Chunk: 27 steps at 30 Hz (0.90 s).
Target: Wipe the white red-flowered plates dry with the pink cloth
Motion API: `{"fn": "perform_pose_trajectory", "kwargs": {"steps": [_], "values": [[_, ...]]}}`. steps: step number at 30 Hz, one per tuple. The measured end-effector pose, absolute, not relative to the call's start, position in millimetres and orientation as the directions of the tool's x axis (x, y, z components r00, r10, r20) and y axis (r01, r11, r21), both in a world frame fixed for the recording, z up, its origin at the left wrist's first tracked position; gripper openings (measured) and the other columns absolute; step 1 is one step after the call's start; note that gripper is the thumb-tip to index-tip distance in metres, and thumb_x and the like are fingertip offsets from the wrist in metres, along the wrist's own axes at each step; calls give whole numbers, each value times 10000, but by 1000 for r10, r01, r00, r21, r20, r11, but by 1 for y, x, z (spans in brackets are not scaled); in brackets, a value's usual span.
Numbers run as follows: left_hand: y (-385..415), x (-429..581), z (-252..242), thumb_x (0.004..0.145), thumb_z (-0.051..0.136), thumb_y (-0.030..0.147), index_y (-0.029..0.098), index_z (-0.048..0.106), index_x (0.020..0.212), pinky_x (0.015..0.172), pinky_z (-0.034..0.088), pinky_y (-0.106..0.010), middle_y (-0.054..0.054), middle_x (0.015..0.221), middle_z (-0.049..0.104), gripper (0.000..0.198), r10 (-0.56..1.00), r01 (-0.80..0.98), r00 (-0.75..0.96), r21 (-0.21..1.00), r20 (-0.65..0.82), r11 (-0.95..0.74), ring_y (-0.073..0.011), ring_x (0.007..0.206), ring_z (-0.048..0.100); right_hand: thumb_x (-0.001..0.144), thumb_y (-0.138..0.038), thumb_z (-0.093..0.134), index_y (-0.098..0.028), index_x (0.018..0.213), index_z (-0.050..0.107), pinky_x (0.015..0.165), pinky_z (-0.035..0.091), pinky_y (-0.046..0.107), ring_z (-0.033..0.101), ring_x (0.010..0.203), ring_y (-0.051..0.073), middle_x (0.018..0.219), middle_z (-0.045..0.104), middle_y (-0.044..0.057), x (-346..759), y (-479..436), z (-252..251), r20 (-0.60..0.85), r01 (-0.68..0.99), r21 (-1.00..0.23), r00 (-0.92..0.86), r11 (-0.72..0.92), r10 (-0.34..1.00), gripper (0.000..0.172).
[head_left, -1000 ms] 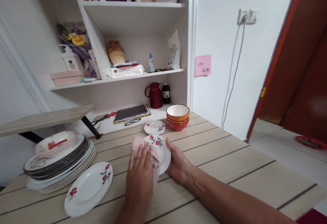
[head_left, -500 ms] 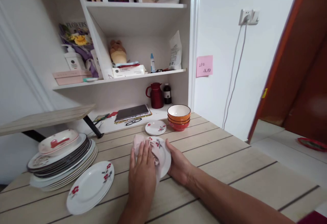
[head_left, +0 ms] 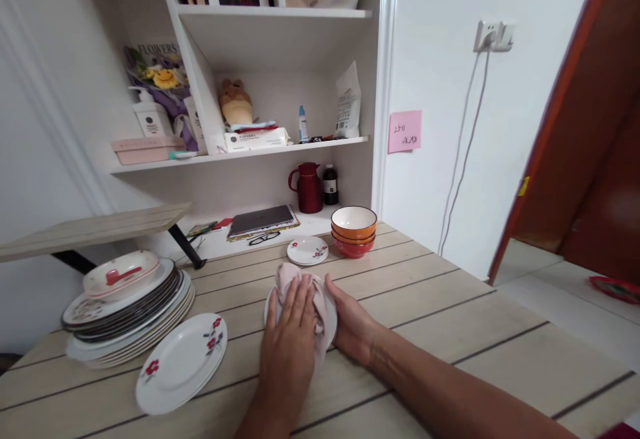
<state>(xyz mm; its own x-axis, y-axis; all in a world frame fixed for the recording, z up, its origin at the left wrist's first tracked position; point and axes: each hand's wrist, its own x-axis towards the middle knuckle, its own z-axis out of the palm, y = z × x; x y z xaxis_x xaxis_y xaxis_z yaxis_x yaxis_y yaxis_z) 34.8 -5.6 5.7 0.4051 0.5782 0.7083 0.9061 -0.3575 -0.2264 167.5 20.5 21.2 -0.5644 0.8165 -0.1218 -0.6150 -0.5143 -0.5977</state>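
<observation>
A pale pink cloth (head_left: 323, 299) is bunched over a small white plate (head_left: 269, 319), covering most of its face. My left hand (head_left: 290, 339) presses the cloth onto the plate, fingers stretched over the fabric. At the plate's right edge, my right hand (head_left: 353, 322) grips the rim, with the thumb up and the other fingers partly hidden beneath. Just behind are small flowered plates (head_left: 307, 251), stacked. To the left of my left hand lie larger white plates (head_left: 183, 364) with red flowers.
A tall stack of plates (head_left: 130, 332) stands at the left, topped by an oval dish (head_left: 123, 272), near a wooden riser (head_left: 100, 229). Stacked orange and red bowls (head_left: 354, 232) sit at the back. Behind them are a red jug (head_left: 309, 189), glasses (head_left: 265, 238) and a laptop (head_left: 263, 220).
My left hand has shifted the cloth up and right across the plate, so the plate's printed flowers are now covered. My right hand keeps its grip. The view has moved slightly.
</observation>
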Motion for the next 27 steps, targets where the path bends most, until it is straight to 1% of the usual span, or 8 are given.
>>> {"fn": "perform_pose_trajectory", "kwargs": {"steps": [4, 8, 12, 15, 18, 21, 23, 27], "values": [[-1, 29, 4, 857, 392, 111, 136, 565, 1293, 1108, 314, -517, -78, 1437, 488, 469, 635, 961, 260, -131, 727, -243, -258, 1325, 450, 944, -550, 382, -117, 1269, 569, 851, 473, 318, 682, 883, 194, 1074, 726, 110, 169, 25, 24, -109, -685, -536, -524, -494, 845, 573], [-1, 23, -5, 867, 403, 129, 127, 622, 1221, 1086, 366, -468, -90, 1392, 543, 416, 623, 941, 309, -138, 719, -308, -252, 1299, 482, 958, -547, 328, -114, 1300, 538, 904, 459, 355, 673, 962, 216, 1098, 718, 118, 175, 32, 23, -105, -717, -500, -506, -485, 856, 590], [-6, 26, -6, 860, 401, 101, 148, 584, 1265, 1094, 372, -417, -54, 1427, 512, 447, 561, 858, 476, -217, 677, -466, -216, 1335, 441, 934, -612, 316, -104, 1274, 560, 878, 463, 334, 670, 970, 217, 1112, 711, 127, 177, 32, 20, -73, -669, -520, -585, -531, 808, 659], [-8, 29, 0, 851, 415, 102, 177, 554, 1297, 1112, 352, -410, -27, 1447, 490, 473, 547, 825, 528, -240, 649, -512, -200, 1365, 399, 905, -656, 347, -100, 1245, 583, 759, 477, 298, 681, 896, 208, 1079, 721, 128, 176, 28, 19, -100, -596, -578, -626, -557, 773, 694], [-7, 30, 7, 849, 413, 100, 213, 523, 1330, 1128, 321, -453, -12, 1470, 459, 507, 608, 875, 457, -206, 649, -438, -206, 1373, 386, 905, -624, 403, -119, 1257, 579, 690, 465, 269, 679, 812, 177, 1063, 729, 105, 173, 27, 18, -104, -601, -587, -607, -541, 788, 640], [-1, 26, 6, 862, 388, 107, 209, 492, 1359, 1110, 328, -508, -23, 1488, 429, 517, 671, 943, 318, -147, 670, -300, -233, 1367, 394, 930, -557, 412, -125, 1284, 560, 805, 473, 302, 676, 874, 187, 1096, 721, 103, 171, 28, 19, -86, -673, -545, -549, -500, 832, 578], [3, 23, 0, 875, 384, 129, 177, 496, 1356, 1081, 367, -505, -49, 1478, 444, 497, 680, 961, 265, -131, 684, -242, -250, 1353, 412, 947, -526, 389, -126, 1289, 554, 885, 461, 343, 673, 922, 205, 1105, 717, 108, 172, 30, 21, -85, -712, -515, -511, -477, 855, 552], [6, 18, -13, 826, 402, 77, 161, 547, 1312, 1040, 424, -405, -55, 1426, 513, 514, 619, 927, 365, -208, 695, -312, -222, 1314, 465, 938, -551, 382, -102, 1268, 565, 920, 451, 366, 676, 934, 226, 1062, 726, 128, 173, 32, 21, -53, -729, -483, -528, -484, 848, 587]]}}
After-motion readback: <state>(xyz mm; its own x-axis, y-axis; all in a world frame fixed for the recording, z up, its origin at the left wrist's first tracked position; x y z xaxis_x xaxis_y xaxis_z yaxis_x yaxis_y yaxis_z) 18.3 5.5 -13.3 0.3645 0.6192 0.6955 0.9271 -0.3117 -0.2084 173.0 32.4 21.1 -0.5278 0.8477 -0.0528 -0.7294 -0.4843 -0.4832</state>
